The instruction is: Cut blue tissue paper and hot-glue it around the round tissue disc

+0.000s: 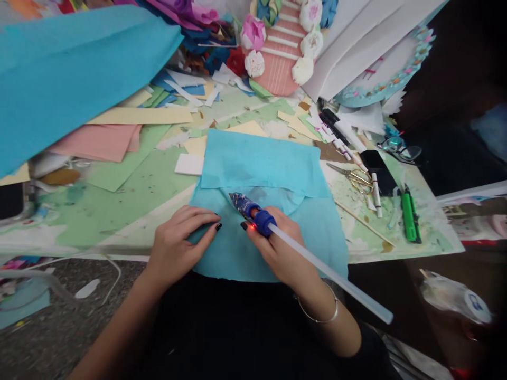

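Observation:
A sheet of light blue crepe paper (317, 227) lies in front of me, its lower edge reaching the table's front edge. Across its upper part is a folded blue strip (261, 161). My right hand (283, 245) is closed round a dark blue glue gun (243, 206), whose nozzle points up and left over the paper. From its back a long translucent glue stick (336, 272) sticks out, and a small red light glows on the body. My left hand (184, 237) rests on the paper's left edge, fingers stretched out, holding nothing.
Scissors (350, 176), a wooden skewer (364, 224), a black phone-like object (378, 171) and a green cutter (407, 216) lie at right. A large blue paper sheet (79, 79) covers the far left. Behind stands a pink guitar-shaped piece (279, 58) with paper flowers. Paper scraps (138, 119) are scattered about.

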A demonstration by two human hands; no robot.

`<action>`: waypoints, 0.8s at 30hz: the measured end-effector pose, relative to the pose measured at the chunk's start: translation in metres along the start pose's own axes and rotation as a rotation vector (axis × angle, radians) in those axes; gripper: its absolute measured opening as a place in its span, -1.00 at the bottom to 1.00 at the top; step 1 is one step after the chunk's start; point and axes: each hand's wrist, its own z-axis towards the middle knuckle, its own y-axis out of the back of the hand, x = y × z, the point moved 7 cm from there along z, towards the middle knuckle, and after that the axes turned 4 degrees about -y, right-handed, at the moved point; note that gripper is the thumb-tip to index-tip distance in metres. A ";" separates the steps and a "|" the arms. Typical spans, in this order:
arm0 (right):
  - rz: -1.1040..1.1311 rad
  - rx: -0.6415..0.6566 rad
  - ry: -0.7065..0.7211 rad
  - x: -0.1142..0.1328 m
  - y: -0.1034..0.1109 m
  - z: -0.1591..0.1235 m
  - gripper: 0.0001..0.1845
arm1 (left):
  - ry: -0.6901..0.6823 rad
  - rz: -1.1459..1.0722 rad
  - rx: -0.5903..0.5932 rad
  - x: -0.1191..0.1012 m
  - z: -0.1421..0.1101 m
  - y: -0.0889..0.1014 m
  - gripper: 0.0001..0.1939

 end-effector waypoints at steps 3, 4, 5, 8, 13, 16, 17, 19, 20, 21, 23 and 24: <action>-0.025 0.003 -0.019 -0.001 -0.003 0.003 -0.78 | 0.008 0.000 0.001 0.001 0.000 0.000 -0.89; -0.026 0.008 -0.025 -0.002 -0.004 0.002 -0.78 | 0.012 -0.001 0.000 0.001 0.000 0.000 -0.89; -0.025 0.013 -0.029 -0.003 -0.004 0.001 -0.78 | 0.016 -0.004 0.001 0.001 0.000 0.000 -0.88; -0.015 0.012 -0.031 -0.005 -0.001 -0.004 -0.78 | 0.022 -0.009 0.002 0.002 0.000 0.000 -0.88; 0.003 -0.003 -0.046 -0.009 0.009 -0.017 -0.76 | 0.011 0.010 -0.005 0.002 0.001 0.001 -0.88; 0.020 0.015 -0.058 -0.011 0.013 -0.025 -0.78 | 0.009 0.006 -0.003 0.002 0.002 0.001 -0.88; 0.024 0.019 -0.062 -0.012 0.014 -0.028 -0.77 | 0.008 0.005 -0.002 0.001 0.002 0.001 -0.88; 0.026 0.021 -0.077 -0.015 0.017 -0.035 -0.76 | 0.004 0.003 -0.002 0.001 0.002 0.001 -0.88; 0.026 0.015 -0.090 -0.017 0.019 -0.038 -0.75 | 0.001 0.002 -0.002 0.001 0.001 0.000 -0.89; 0.025 0.008 -0.102 -0.019 0.021 -0.041 -0.75 | 0.000 0.001 -0.002 0.001 0.001 0.000 -0.89; 0.020 -0.013 -0.121 -0.024 0.026 -0.049 -0.76 | -0.001 0.003 -0.003 0.002 0.000 0.000 -0.89; 0.013 -0.027 -0.127 -0.027 0.029 -0.052 -0.76 | 0.001 0.005 -0.002 0.003 0.000 0.000 -0.89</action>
